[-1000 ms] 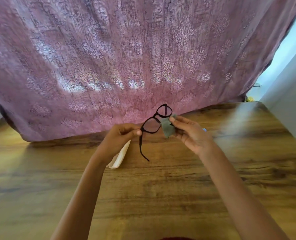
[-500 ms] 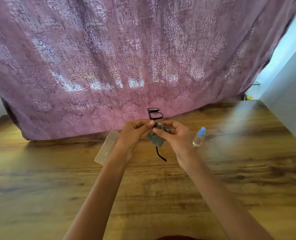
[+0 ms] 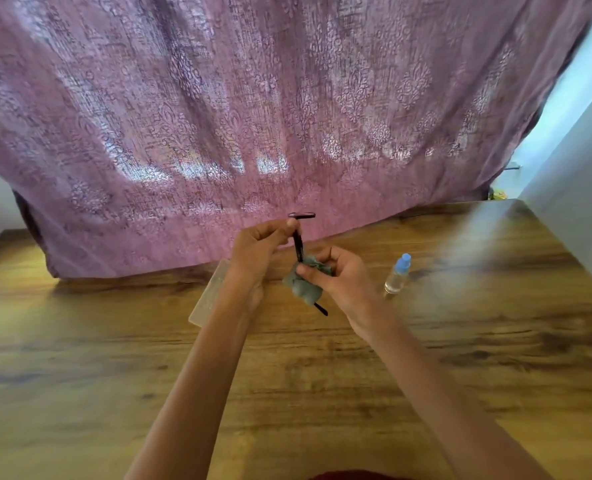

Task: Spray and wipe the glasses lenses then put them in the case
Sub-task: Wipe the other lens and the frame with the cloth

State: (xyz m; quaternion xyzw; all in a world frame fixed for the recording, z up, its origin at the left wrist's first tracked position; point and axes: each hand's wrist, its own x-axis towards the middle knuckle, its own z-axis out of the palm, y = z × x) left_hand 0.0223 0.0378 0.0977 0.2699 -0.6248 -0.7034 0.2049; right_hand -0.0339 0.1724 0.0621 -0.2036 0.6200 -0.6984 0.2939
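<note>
Black-framed glasses (image 3: 298, 244) are held above the wooden table (image 3: 287, 375), front edge-on at the top, one temple arm running down. My left hand (image 3: 258, 249) pinches the frame near its hinge. My right hand (image 3: 339, 277) grips a crumpled grey cloth (image 3: 301, 284) wrapped around that temple arm, whose black tip sticks out below the cloth. The pale translucent case (image 3: 208, 296) lies on the table partly hidden behind my left forearm. A small clear spray bottle (image 3: 396, 275) with a blue cap stands to the right of my right hand.
A purple patterned curtain (image 3: 253, 116) hangs along the table's far edge and drapes onto it. A light wall (image 3: 574, 209) borders the table on the right.
The glasses turned from lenses facing me to edge-on. My right hand with the cloth shifted from the lens down onto the temple arm. The view shifted, revealing case and bottle.
</note>
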